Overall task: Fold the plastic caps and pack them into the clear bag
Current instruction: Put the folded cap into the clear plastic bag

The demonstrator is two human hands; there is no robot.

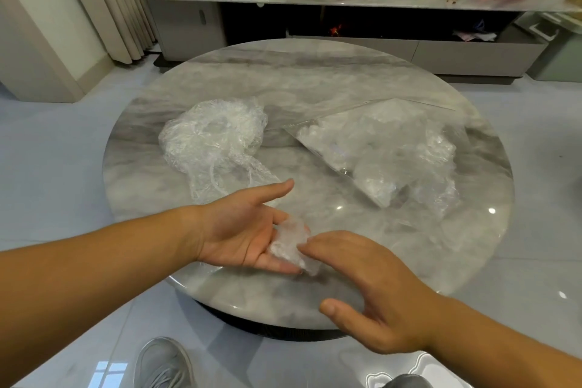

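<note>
Compacting one cap
left hand (242, 230) spread palm-up cradles folded cap (291, 246); right hand (371, 287), fingers straight, touches it, I judge to flatten it for clear bag (378, 148) beyond

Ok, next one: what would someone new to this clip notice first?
Probably the two hands at the near edge of the round marble table: the left hand lies palm up with a small bunched-up cap on its fingers, the right hand touching it with straight fingers. Behind them, a loose pile of plastic caps sits left and the partly filled clear bag right.
</note>
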